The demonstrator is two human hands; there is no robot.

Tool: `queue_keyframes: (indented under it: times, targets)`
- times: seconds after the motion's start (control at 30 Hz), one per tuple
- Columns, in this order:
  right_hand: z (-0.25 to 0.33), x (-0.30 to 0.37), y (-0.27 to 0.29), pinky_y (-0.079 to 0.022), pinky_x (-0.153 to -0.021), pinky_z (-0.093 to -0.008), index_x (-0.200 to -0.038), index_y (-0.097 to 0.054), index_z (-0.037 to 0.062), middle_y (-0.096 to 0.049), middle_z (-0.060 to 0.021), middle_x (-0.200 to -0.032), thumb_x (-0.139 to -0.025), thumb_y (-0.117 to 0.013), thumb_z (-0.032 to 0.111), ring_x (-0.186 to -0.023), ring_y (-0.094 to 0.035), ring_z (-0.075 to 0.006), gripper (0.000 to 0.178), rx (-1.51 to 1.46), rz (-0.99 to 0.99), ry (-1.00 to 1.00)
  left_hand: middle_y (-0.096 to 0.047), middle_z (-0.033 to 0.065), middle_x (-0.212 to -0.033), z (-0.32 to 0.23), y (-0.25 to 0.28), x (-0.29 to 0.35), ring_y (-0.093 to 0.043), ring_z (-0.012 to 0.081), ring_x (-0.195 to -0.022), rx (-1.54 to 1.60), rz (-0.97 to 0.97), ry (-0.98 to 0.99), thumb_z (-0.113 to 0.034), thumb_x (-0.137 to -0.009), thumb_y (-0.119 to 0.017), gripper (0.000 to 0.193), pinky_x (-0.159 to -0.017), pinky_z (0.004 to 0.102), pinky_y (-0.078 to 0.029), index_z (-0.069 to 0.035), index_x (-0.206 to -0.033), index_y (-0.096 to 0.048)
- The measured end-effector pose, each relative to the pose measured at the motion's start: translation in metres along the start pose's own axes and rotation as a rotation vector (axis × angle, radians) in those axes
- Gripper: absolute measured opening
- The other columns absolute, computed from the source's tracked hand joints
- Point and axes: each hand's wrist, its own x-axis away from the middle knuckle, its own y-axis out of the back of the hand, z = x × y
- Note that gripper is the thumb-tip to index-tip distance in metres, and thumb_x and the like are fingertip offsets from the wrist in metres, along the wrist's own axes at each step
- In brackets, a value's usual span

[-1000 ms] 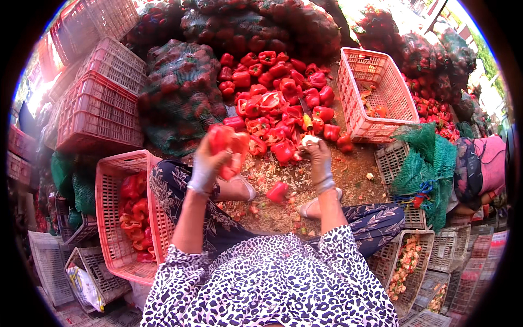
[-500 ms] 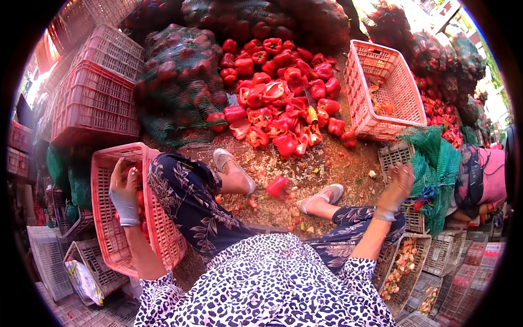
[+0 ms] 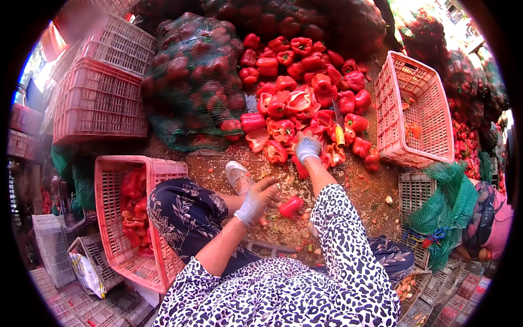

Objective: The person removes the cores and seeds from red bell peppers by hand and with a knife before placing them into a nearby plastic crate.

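My left hand [image 3: 258, 203], in a pale glove with the fingers bare, hangs over the floor by my left shoe, fingers apart and holding nothing. My right hand [image 3: 307, 146], gloved the same way, reaches to the near side of a heap of red bell peppers [image 3: 267, 67]. Its fingers curl down on a cut red bell pepper and are partly hidden. Several peppers around it are split open, such as the pepper half [image 3: 299, 101]. A knife [image 3: 340, 134] with a yellow handle lies on the heap, right of that hand. One loose red pepper [image 3: 291, 207] rests on the floor between my feet.
At my left knee stands a pink crate [image 3: 101, 215] holding cut peppers [image 3: 133, 204]. Another pink crate [image 3: 385, 98], with a few scraps, is at the right. Net sacks of peppers [image 3: 193, 82] and stacked crates [image 3: 101, 103] surround me. Green netting [image 3: 449, 199] hangs over a crate. Someone in pink [image 3: 498, 212] is far right.
My left hand has swung from over the left crate to between my knees. My right hand has come from the right side forward to the pepper heap. The view has shifted slightly.
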Motion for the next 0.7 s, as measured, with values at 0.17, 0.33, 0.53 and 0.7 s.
queue_keyframes:
  times: [0.17, 0.33, 0.53, 0.7]
  targets:
    - [-0.021, -0.007, -0.038, -0.054, -0.085, -0.0472, -0.122, -0.054, 0.0140, -0.058, -0.0146, -0.122, -0.084, -0.066, 0.035, -0.109, -0.061, -0.0360, 0.045, 0.112, -0.108, 0.092, -0.061, 0.0072, -0.100, 0.007, -0.001, -0.017, -0.060, 0.0132, -0.076, -0.022, -0.060, 0.041, -0.027, -0.097, -0.057, 0.048, -0.066, 0.0248, -0.052, -0.004, -0.138, -0.045]
    - [-0.038, 0.026, -0.054, -0.050, -0.087, -0.0478, -0.121, -0.051, 0.0020, -0.065, -0.0250, -0.111, -0.078, -0.070, 0.036, -0.107, -0.061, -0.0411, 0.059, -0.458, 0.084, -0.132, -0.058, 0.0072, -0.103, 0.011, -0.005, -0.024, -0.059, 0.0130, -0.078, 0.006, -0.045, 0.029, -0.018, -0.097, -0.055, 0.045, -0.062, 0.0242, -0.051, -0.004, -0.138, -0.044]
    - [-0.015, 0.111, -0.035, -0.051, -0.076, -0.0293, -0.118, -0.055, -0.0025, -0.064, -0.0055, -0.103, -0.084, -0.074, 0.015, -0.088, -0.060, -0.0144, 0.044, -1.639, 0.000, -0.057, -0.048, 0.0114, -0.136, 0.032, 0.009, -0.039, -0.059, 0.0173, -0.103, -0.274, -0.287, -0.296, -0.022, -0.091, -0.066, 0.071, -0.069, 0.0271, -0.052, -0.006, -0.149, -0.028]
    - [0.022, 0.194, 0.028, -0.050, -0.076, -0.0236, -0.118, -0.055, 0.0053, -0.063, -0.0025, -0.100, -0.092, -0.065, 0.020, -0.086, -0.058, -0.0085, 0.031, -1.851, 0.074, 0.157, -0.056, 0.0116, -0.128, -0.024, 0.000, -0.022, -0.055, 0.0183, -0.114, 0.027, -0.063, -0.532, -0.017, -0.088, -0.068, 0.065, -0.096, 0.0310, -0.046, -0.003, -0.144, -0.038]
